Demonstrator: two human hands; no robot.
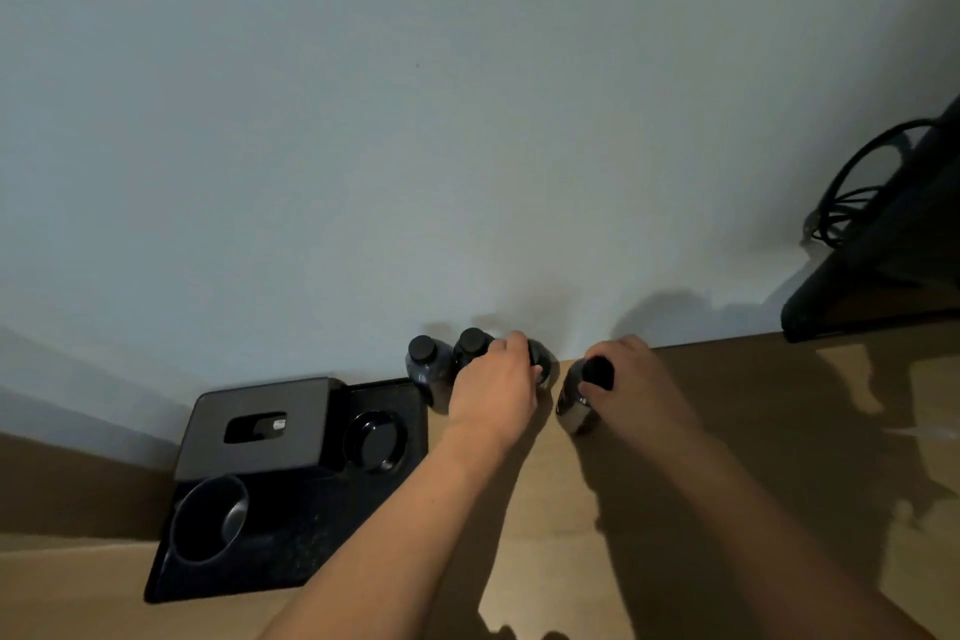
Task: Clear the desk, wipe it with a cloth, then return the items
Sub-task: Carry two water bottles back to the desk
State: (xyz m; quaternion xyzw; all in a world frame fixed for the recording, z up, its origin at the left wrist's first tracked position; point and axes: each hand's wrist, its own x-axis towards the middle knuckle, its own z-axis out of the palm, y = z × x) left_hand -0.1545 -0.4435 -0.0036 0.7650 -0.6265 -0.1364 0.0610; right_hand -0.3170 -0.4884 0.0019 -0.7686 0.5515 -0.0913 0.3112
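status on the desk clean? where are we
Can't tell clearing from returning. In hand: left hand grips one bottle, right hand another. Two bottles and the black tray sit on the desk; no cloth visible.

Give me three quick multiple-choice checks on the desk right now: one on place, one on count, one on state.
1. Where is the black tray?
A. Left of the bottles
B. Right of the bottles
C. Behind the bottles

2. How many dark bottles are on the desk?
A. Two
B. Four
C. Six

3. What is the right hand doing?
A. Resting flat
B. Gripping a tilted bottle
C. Holding a cloth

Answers: 1 A, the tray lies left of the bottle row. 2 B, two stand free, one is under the left hand, one is in the right. 3 B, fingers curl round its cap and it leans.
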